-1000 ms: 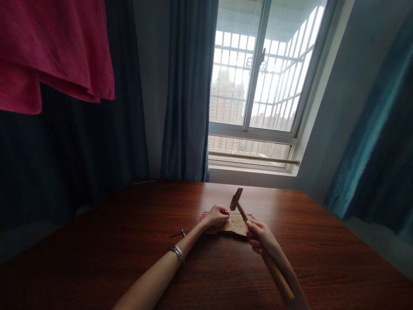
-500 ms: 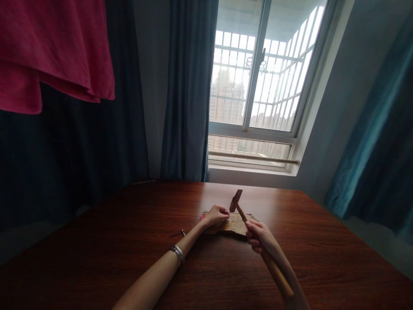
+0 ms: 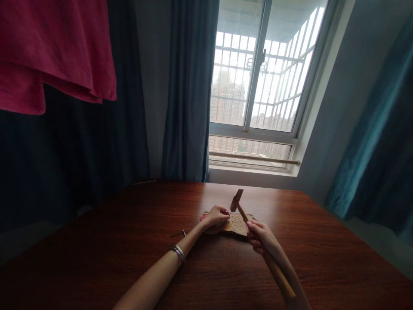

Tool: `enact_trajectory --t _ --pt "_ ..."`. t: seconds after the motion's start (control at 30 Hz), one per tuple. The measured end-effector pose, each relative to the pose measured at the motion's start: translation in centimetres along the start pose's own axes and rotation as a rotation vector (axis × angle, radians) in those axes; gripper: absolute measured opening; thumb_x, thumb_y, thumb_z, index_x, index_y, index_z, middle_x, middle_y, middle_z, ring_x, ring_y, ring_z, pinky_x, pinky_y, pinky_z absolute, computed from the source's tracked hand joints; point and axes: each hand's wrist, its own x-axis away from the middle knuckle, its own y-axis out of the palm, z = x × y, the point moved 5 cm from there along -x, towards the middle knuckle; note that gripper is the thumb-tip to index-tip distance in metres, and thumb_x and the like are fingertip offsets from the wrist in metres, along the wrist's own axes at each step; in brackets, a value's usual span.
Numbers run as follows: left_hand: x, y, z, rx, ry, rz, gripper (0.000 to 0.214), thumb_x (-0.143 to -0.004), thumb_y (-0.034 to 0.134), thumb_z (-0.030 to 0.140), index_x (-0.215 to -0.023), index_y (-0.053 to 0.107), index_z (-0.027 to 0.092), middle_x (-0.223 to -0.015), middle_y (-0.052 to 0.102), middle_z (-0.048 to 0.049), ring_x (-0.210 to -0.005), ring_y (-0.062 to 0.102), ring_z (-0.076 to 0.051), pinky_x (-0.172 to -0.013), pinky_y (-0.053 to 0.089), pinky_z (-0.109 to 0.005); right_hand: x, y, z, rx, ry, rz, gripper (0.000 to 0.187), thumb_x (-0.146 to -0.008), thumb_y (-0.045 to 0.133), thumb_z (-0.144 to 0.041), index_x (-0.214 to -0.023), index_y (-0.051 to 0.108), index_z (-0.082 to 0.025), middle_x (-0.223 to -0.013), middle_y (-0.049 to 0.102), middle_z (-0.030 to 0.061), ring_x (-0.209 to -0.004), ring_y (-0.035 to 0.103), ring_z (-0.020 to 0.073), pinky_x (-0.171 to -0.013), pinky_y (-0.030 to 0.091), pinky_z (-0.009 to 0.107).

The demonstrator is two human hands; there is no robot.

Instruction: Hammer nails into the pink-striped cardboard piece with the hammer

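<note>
A small wooden board (image 3: 237, 224) dotted with many small holes or nail heads lies on the dark wooden table (image 3: 129, 249). My left hand (image 3: 217, 215) rests on the board's left end, fingers pinched together over something too small to make out. My right hand (image 3: 260, 237) is wrapped round the wooden handle of a hammer (image 3: 245, 217). The hammer's metal head (image 3: 236, 199) hangs just above the board, right of my left fingers.
A loose nail (image 3: 179, 234) lies on the table left of the board. A silver bracelet (image 3: 177, 253) circles my left wrist. Behind the table are a barred window (image 3: 258, 86), blue curtains (image 3: 187, 94) and a hanging red cloth (image 3: 54, 51).
The hammer head dipped slightly toward the board and came back up a little. Both hands keep their places.
</note>
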Motion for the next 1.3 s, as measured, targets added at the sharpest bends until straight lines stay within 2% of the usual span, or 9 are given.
enact_trajectory --t 0.43,0.77,1.03,1.3 --pt "0.1 -0.1 0.5 -0.053 0.005 -0.015 0.024 -0.064 0.057 0.028 -0.076 0.069 0.011 -0.071 0.067 -0.0022 -0.069 0.057 -0.014 -0.061 0.040 -0.020 0.1 0.2 0.0 0.037 -0.017 -0.048 0.036 -0.065 0.063 -0.046 -0.082 0.043 -0.021 -0.053 0.045 -0.0090 -0.029 0.031 0.0014 -0.023 0.022 0.013" --pt "0.2 -0.2 0.6 -0.010 0.037 -0.007 0.022 -0.064 0.058 0.028 -0.075 0.068 0.011 -0.070 0.066 -0.0022 -0.067 0.057 -0.014 -0.059 0.040 -0.019 0.1 0.2 0.0 0.028 -0.021 -0.042 0.035 -0.064 0.064 -0.045 -0.075 0.040 -0.021 -0.052 0.044 -0.0095 -0.029 0.030 0.0010 -0.024 0.020 0.013" --pt "0.1 0.0 0.1 -0.042 -0.023 -0.002 0.023 -0.065 0.058 0.029 -0.076 0.069 0.012 -0.070 0.067 -0.0020 -0.069 0.058 -0.014 -0.060 0.040 -0.020 -0.2 -0.1 0.4 0.078 0.001 -0.041 0.033 -0.066 0.061 -0.045 -0.079 0.043 -0.021 -0.053 0.046 -0.0082 -0.029 0.032 0.0017 -0.024 0.022 0.013" --pt "0.3 -0.4 0.7 0.008 0.016 -0.011 0.028 -0.064 0.061 0.032 -0.083 0.068 0.012 -0.077 0.067 -0.0034 -0.074 0.059 -0.015 -0.065 0.043 -0.022 0.1 -0.5 -0.7 0.037 -0.105 -0.011 0.029 -0.067 0.061 -0.037 -0.087 0.049 -0.019 -0.054 0.041 -0.0089 -0.031 0.028 0.0015 -0.024 0.021 0.013"
